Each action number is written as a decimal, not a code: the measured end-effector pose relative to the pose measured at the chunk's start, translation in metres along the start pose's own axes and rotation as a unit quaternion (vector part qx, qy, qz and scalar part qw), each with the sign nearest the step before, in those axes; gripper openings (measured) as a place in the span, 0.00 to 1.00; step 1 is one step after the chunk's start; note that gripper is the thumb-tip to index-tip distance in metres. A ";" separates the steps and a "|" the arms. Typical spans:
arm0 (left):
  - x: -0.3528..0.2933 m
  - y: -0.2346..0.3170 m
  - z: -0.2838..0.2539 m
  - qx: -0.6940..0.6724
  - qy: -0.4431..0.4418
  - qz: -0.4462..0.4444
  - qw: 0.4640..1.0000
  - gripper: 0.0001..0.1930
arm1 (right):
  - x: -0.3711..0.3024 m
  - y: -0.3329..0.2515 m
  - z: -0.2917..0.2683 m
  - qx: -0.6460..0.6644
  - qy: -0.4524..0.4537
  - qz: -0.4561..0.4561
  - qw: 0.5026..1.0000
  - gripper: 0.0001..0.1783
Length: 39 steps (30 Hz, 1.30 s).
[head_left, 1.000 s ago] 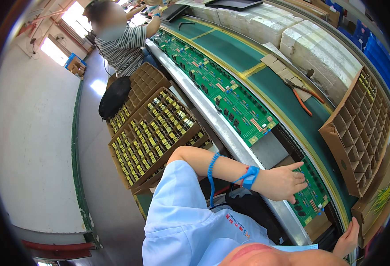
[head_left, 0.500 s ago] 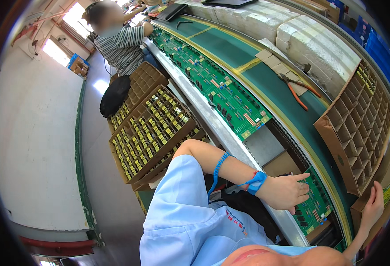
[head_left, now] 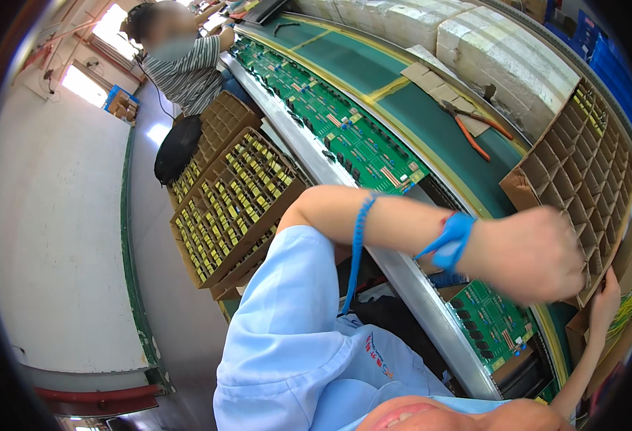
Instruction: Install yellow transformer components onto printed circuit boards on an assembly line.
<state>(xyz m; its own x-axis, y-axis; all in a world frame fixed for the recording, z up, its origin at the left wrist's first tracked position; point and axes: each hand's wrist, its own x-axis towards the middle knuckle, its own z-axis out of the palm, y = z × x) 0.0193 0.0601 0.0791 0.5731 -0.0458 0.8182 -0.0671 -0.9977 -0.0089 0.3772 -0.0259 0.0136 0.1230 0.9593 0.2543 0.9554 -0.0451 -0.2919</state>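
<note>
Off the circuit board (head_left: 490, 327) now, the blurred left hand (head_left: 535, 257) is by the divided carton (head_left: 583, 161), right hand (head_left: 603, 305) at its edge; cannot tell either grip

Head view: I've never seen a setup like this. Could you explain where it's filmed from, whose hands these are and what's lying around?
There is no robot: one person works bare-handed, filmed by a wide camera on their head, so straight edges bend. The left hand, with a blue wrist band, is blurred in front of a divided cardboard box. The right hand is by that box's lower end, near thin yellow-green wires. I can't tell whether either hand holds anything. Green circuit boards lie along the line; orange-handled pliers lie nearby. Another person is farther along.
</note>
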 end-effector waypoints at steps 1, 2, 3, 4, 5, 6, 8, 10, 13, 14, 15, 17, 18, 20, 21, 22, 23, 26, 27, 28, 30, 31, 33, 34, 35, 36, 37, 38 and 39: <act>0.012 -0.015 0.009 0.031 -0.006 0.002 1.000 0.07 | -0.001 -0.003 0.005 -0.014 -0.018 0.009 1.000 0.18; 0.028 -0.027 0.011 0.045 -0.055 -0.018 0.997 0.07 | -0.007 0.011 -0.002 -0.025 -0.018 0.018 0.999 0.18; 0.041 -0.034 0.000 0.086 -0.118 -0.047 0.988 0.08 | 0.001 0.027 0.004 -0.049 0.031 -0.051 0.997 0.17; 0.050 -0.050 0.009 0.115 -0.141 -0.066 0.981 0.09 | 0.002 0.043 0.006 -0.082 0.075 -0.106 0.988 0.16; 0.058 -0.067 0.019 0.147 -0.166 -0.085 0.971 0.10 | 0.008 0.050 0.001 -0.079 0.071 -0.111 0.988 0.16; 0.067 -0.083 0.029 0.146 -0.179 -0.101 0.968 0.10 | 0.014 0.054 -0.014 0.030 0.007 -0.004 1.000 0.15; 0.074 -0.112 0.054 0.155 -0.204 -0.123 0.959 0.11 | 0.026 0.057 -0.012 0.217 -0.033 0.098 0.971 0.14; 0.092 -0.132 0.085 0.171 -0.212 -0.133 0.953 0.10 | 0.022 0.086 -0.025 0.239 -0.008 0.070 0.968 0.14; 0.101 -0.153 0.120 0.193 -0.263 -0.139 0.935 0.11 | 0.026 0.098 -0.018 0.242 0.037 0.006 0.969 0.16; 0.102 -0.158 0.130 0.197 -0.257 -0.136 0.936 0.12 | 0.030 0.098 -0.020 0.199 0.023 0.033 0.979 0.15; 0.106 -0.163 0.139 0.204 -0.272 -0.142 0.930 0.11 | 0.034 0.096 -0.026 0.154 0.009 0.064 0.986 0.15; 0.095 -0.172 0.147 0.233 -0.306 -0.149 0.911 0.11 | 0.045 0.039 -0.038 0.133 -0.014 0.121 0.984 0.13; 0.099 -0.165 0.143 0.203 -0.311 -0.189 0.909 0.11 | 0.044 0.047 -0.034 0.199 0.066 0.052 0.976 0.13; 0.088 -0.171 0.140 0.173 -0.314 -0.204 0.911 0.11 | 0.054 0.031 -0.035 0.186 0.082 0.018 0.979 0.14; 0.080 -0.172 0.137 0.178 -0.285 -0.187 0.923 0.11 | 0.064 0.029 -0.028 0.172 0.106 0.009 0.979 0.14; 0.063 -0.187 0.132 0.172 -0.240 -0.177 0.939 0.11 | 0.081 0.016 -0.023 0.128 0.128 0.006 0.984 0.14; 0.065 -0.184 0.127 0.164 -0.235 -0.171 0.943 0.11 | 0.091 0.011 -0.027 0.108 0.139 0.021 0.984 0.13; 0.085 -0.193 0.128 0.171 -0.264 -0.153 0.937 0.11 | 0.138 0.007 -0.029 0.095 0.164 0.037 0.981 0.12; 0.097 -0.200 0.138 0.171 -0.230 -0.141 0.948 0.10 | 0.151 0.012 -0.028 0.110 0.179 0.038 0.977 0.12; 0.107 -0.206 0.147 0.171 -0.197 -0.131 0.956 0.10 | 0.166 0.020 -0.026 0.097 0.199 0.024 0.975 0.11; 0.123 -0.231 0.150 0.208 -0.138 -0.115 0.962 0.09 | 0.194 0.015 -0.019 0.115 0.195 0.032 0.974 0.12; 0.126 -0.246 0.148 0.230 -0.120 -0.111 0.959 0.09 | 0.208 0.016 -0.013 0.144 0.179 0.032 0.973 0.14; 0.122 -0.261 0.115 0.250 -0.144 -0.189 0.939 0.09 | 0.210 -0.054 -0.018 0.117 0.162 0.014 0.980 0.11; 0.124 -0.252 0.102 0.223 -0.108 -0.134 0.959 0.11 | 0.204 -0.076 -0.024 0.064 0.152 0.012 0.986 0.10; 0.127 -0.241 0.088 0.198 -0.140 -0.227 0.943 0.09 | 0.211 -0.082 -0.018 0.069 0.148 0.008 0.986 0.10; 0.114 -0.258 0.083 0.213 -0.155 -0.215 0.940 0.09 | 0.221 -0.086 -0.012 0.062 0.143 0.006 0.988 0.11; 0.098 -0.278 0.080 0.229 -0.168 -0.203 0.937 0.09 | 0.232 -0.089 -0.007 0.055 0.138 0.004 0.989 0.12; 0.089 -0.284 0.082 0.222 -0.167 -0.205 0.939 0.10 | 0.243 -0.091 -0.007 -0.027 0.103 0.038 0.994 0.13; 0.081 -0.289 0.082 0.219 -0.165 -0.209 0.939 0.10 | 0.253 -0.088 0.000 -0.028 0.105 0.028 0.994 0.13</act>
<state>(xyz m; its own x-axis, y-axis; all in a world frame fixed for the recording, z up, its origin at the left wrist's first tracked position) 0.1520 0.3405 0.1004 0.7014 0.4131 0.5808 0.5207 -0.8534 -0.0219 0.3246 0.2211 0.1039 0.2249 0.8756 0.4275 0.9582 -0.1190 -0.2603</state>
